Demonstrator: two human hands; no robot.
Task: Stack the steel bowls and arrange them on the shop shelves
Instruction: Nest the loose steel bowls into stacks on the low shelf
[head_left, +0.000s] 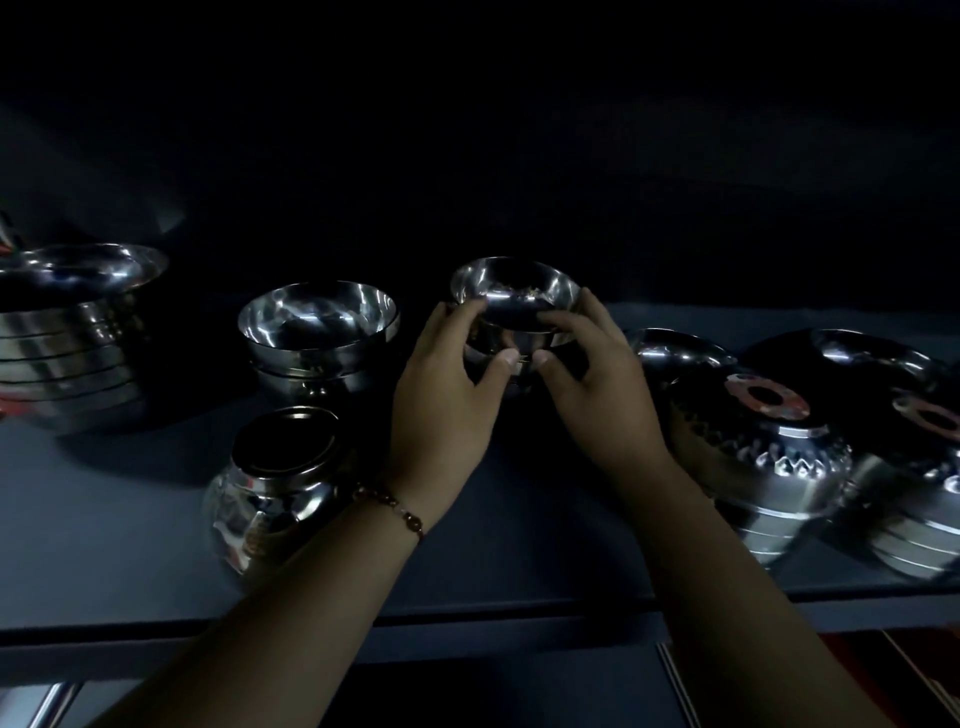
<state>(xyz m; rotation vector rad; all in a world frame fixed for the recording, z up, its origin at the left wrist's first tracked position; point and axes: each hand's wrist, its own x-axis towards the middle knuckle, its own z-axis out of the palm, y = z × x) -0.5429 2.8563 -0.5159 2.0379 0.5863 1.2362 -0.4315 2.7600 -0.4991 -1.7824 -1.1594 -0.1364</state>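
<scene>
A small stack of steel bowls (514, 291) stands at the middle of the dim shelf (130, 519). My left hand (447, 395) grips its left side, fingers curled round the rim and thumb low on the front. My right hand (597, 384) holds the right side the same way, and the two thumbs nearly meet. To the left stands a second stack of wider steel bowls (319, 327), apart from both hands.
A round steel pot (275, 488) sits by my left wrist. A tall stack of large vessels (72, 332) fills the far left. Lidded steel containers (763, 452) with round labels lie tilted at the right. The shelf's front edge (467, 618) runs below my forearms.
</scene>
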